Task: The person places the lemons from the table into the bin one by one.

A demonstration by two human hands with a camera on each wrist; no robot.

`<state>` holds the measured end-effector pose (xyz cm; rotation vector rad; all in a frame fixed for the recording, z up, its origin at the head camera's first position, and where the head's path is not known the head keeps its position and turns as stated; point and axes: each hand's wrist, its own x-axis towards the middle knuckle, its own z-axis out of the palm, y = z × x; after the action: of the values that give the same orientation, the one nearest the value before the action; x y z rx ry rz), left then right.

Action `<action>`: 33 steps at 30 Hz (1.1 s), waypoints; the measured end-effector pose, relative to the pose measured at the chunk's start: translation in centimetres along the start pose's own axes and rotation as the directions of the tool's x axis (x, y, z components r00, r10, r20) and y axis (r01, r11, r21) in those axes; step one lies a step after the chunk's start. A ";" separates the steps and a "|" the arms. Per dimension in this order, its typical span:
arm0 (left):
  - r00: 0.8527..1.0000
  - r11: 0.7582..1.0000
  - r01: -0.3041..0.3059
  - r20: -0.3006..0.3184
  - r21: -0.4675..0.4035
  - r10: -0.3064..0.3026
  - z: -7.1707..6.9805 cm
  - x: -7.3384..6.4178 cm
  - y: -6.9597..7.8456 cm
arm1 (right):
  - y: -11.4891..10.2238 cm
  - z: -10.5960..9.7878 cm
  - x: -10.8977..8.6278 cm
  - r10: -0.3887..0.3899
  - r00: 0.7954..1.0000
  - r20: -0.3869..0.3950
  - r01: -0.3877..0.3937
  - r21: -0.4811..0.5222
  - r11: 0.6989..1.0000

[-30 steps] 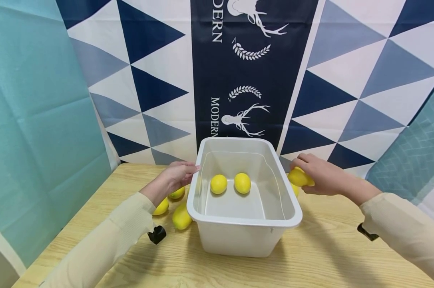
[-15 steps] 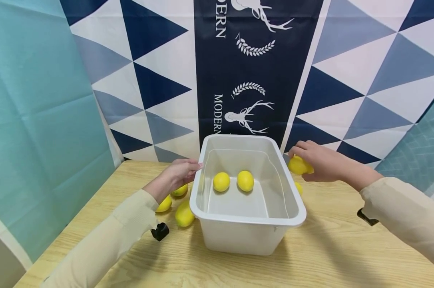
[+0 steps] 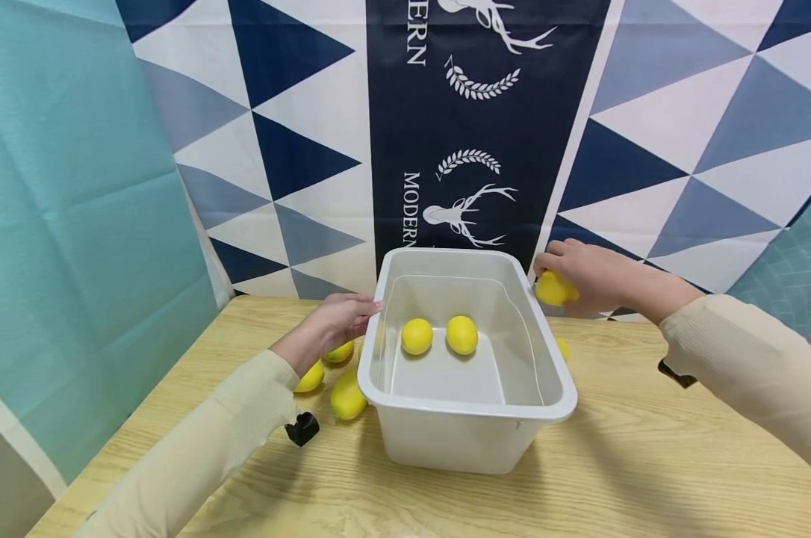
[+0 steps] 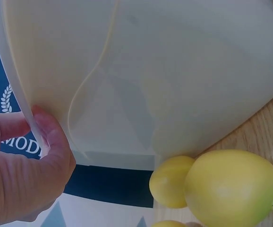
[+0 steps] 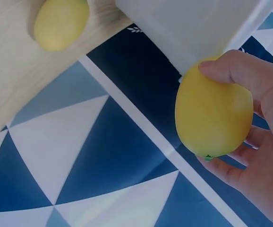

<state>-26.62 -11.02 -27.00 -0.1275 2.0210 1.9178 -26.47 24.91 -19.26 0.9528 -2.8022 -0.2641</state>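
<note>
A pale grey plastic bin stands on the table with two yellow lemons inside, a left lemon and a right lemon. My left hand pinches the bin's left rim between thumb and fingers, as the left wrist view shows closely. In my right hand is another lemon, gripped between thumb and curled fingers. It is raised beside the bin's far right rim, outside the bin.
Left of the bin lie several lemons, among them a large one near its wall. One more lemon rests on the wooden table to the right. A patterned cloth hangs close behind.
My right hand has lifted its lemon from beside the bin up to rim height. My left hand keeps its hold on the rim, and the head view has shifted slightly.
</note>
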 end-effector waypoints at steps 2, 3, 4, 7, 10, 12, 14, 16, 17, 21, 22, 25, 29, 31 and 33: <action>1.000 1.000 0.002 0.001 -0.002 -0.002 0.0 0.0 0.0 | -0.1 -0.4 0.4 -0.003 1.000 0.001 0.003 0.008 1.000; 1.000 1.000 0.004 0.001 -0.005 -0.004 0.0 0.0 0.0 | -0.2 -0.5 0.5 -0.004 1.000 0.001 0.004 0.014 1.000; 1.000 1.000 0.004 0.003 -0.008 -0.004 0.0 0.0 0.0 | -0.3 -0.7 0.7 -0.004 1.000 -0.001 0.004 0.022 1.000; 1.000 1.000 0.004 0.003 -0.011 -0.004 0.0 0.0 0.1 | -0.4 -1.1 1.4 -0.012 1.000 0.005 0.012 0.043 0.999; 1.000 1.000 0.009 0.001 -0.014 -0.009 0.0 0.1 0.0 | -0.8 -1.4 2.1 -0.009 0.999 0.044 0.005 0.075 0.997; 1.000 1.000 0.014 0.001 -0.016 -0.014 0.0 0.1 0.0 | -1.0 -1.5 2.6 -0.004 0.997 0.080 -0.004 0.095 0.996; 1.000 1.000 0.017 -0.001 -0.021 -0.017 0.0 0.1 0.0 | -1.3 -1.7 3.1 -0.001 0.994 0.112 -0.012 0.114 0.993; 1.000 1.000 0.017 -0.004 -0.025 -0.017 0.0 0.1 0.0 | -1.5 -1.9 3.7 0.001 0.990 0.139 -0.019 0.128 0.992; 1.000 1.000 0.017 -0.006 -0.026 -0.017 0.0 0.1 0.0 | -1.7 -2.1 3.9 0.003 0.989 0.151 -0.023 0.134 0.991; 1.000 0.999 0.017 -0.014 -0.029 -0.017 -0.2 0.1 0.2 | -2.3 -2.6 5.0 0.014 0.981 0.192 -0.044 0.152 0.987; 1.000 0.999 0.016 -0.015 -0.030 -0.017 -0.2 0.1 0.3 | -2.5 -2.7 5.3 0.014 0.980 0.199 -0.045 0.153 0.987; 1.000 0.999 0.020 -0.016 -0.039 -0.020 -0.3 0.0 0.4 | -3.0 -2.8 6.0 0.024 0.975 0.220 -0.059 0.151 0.987; 1.000 0.998 0.026 -0.016 -0.059 -0.027 -0.2 0.1 0.3 | -3.7 -2.7 6.8 0.042 0.966 0.256 -0.084 0.154 0.985; 0.999 0.998 0.027 -0.015 -0.064 -0.028 -0.1 0.2 0.2 | -4.0 -2.6 7.2 0.053 0.961 0.273 -0.099 0.158 0.983; 1.000 0.998 0.026 -0.014 -0.061 -0.027 0.0 0.2 0.2 | -4.2 -2.5 7.5 0.065 0.956 0.287 -0.116 0.162 0.980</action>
<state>-26.83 -11.00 -26.91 -0.1837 1.9614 1.9678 -29.35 16.70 -16.97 0.8792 -3.1665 -0.1486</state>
